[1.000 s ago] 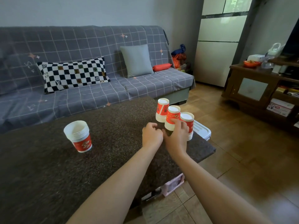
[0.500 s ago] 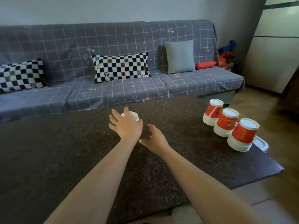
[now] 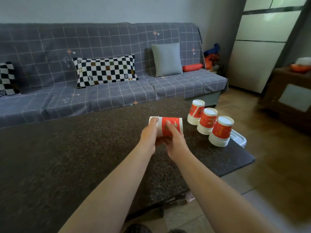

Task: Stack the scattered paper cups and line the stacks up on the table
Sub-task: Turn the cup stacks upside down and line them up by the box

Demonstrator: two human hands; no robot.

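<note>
A stack of red-and-white paper cups (image 3: 171, 126) lies sideways in the air above the dark table (image 3: 70, 157), rims to the left. My left hand (image 3: 149, 137) grips its rim end and my right hand (image 3: 175, 142) holds its red side from below. To the right, three upside-down cup stacks stand in a diagonal row near the table's right edge: the far stack (image 3: 196, 113), the middle stack (image 3: 207, 121) and the near stack (image 3: 221, 131).
A grey checked sofa (image 3: 117, 91) with a black-and-white pillow (image 3: 105, 70) runs behind the table. A white plastic lid (image 3: 238, 138) pokes out past the table's right edge. A wooden cabinet (image 3: 289, 98) stands at the right on the wood floor.
Both hands left the row of three stacks, reached left to the upright stack, took hold of it and carried it right, tipped on its side. The camera swung left and back.
</note>
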